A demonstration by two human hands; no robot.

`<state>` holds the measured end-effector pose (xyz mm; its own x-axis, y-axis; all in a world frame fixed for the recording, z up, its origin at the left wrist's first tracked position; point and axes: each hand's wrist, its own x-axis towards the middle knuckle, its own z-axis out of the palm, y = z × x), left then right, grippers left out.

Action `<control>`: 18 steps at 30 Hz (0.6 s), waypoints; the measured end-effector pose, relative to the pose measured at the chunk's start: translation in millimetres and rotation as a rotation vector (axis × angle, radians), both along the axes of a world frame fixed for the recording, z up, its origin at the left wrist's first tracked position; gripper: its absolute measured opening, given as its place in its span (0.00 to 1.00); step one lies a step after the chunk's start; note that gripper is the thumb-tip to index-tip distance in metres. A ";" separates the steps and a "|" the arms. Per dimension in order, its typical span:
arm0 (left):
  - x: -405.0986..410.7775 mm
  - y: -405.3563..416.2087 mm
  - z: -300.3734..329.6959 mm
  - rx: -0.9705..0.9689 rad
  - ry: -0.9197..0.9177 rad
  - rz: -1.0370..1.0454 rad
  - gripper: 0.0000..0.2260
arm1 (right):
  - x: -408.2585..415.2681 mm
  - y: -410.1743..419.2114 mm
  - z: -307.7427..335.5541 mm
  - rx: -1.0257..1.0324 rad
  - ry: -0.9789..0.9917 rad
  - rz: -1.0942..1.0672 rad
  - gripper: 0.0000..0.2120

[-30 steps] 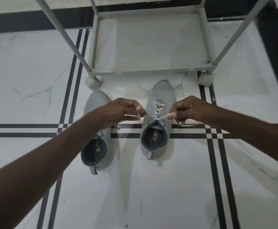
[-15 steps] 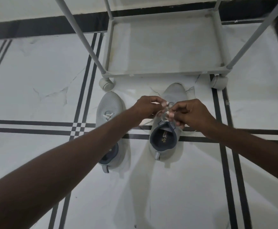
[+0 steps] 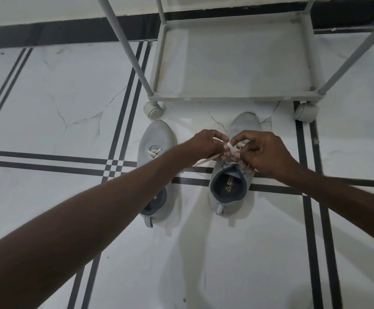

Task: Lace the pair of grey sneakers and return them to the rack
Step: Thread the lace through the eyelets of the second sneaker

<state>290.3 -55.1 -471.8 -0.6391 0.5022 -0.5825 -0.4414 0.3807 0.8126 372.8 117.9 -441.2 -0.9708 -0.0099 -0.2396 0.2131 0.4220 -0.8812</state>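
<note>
I have both hands over the right-hand grey knit sneaker (image 3: pixel 230 192), which stands on the white marble floor with black inlaid stripes (image 3: pixel 59 92), its long axis running near to far, heel toward me and toe pointing at the pale grey tube-framed shoe rack on castors (image 3: pixel 230 99) just beyond it. The flat off-white lace (image 3: pixel 229 146) lies directly under my fingertips, at the far end of the shoe's dark collar, so neither hand has any reach to make; my left hand (image 3: pixel 206 144) comes in from the left across the gap between the shoes, my right hand (image 3: pixel 264 153) from the right. Both are pinched shut on the lace: the left thumb and forefinger nip one strand that crosses to the right, with a loose tail trailing down to the left, and the right fingers curl round the other strand at the knot. I judge the bow is being formed. The second grey sneaker (image 3: pixel 157 143), well left of my hands, shows laces only near its toe, and my forearm hides the rest.
</note>
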 end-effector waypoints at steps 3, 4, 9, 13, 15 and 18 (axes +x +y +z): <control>1.4 -0.9 -1.8 -0.001 -0.060 0.069 0.01 | -0.5 3.1 0.2 -0.021 -0.011 -0.015 0.09; 2.6 -0.7 -2.5 0.010 -0.080 0.083 0.01 | -0.9 4.1 0.2 -0.035 -0.019 -0.025 0.08; 9.7 3.7 -0.1 0.112 -0.224 0.064 0.04 | -2.7 6.2 1.2 -0.110 -0.054 -0.081 0.07; 13.4 2.9 6.0 0.202 -0.346 0.017 0.04 | -5.7 10.7 -4.2 -0.120 -0.069 -0.059 0.08; 15.8 5.9 6.1 0.176 -0.311 0.023 0.03 | -8.0 13.8 -7.3 -0.137 -0.091 -0.020 0.10; 19.1 12.6 1.0 0.117 -0.227 0.119 0.05 | -9.2 14.3 -11.1 -0.226 -0.175 0.040 0.15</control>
<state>309.4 -42.5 -470.8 -0.5579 0.5036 -0.6597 -0.6529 0.2244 0.7235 363.5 132.2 -452.4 -0.9127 -0.1193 -0.3908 0.3574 0.2303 -0.9051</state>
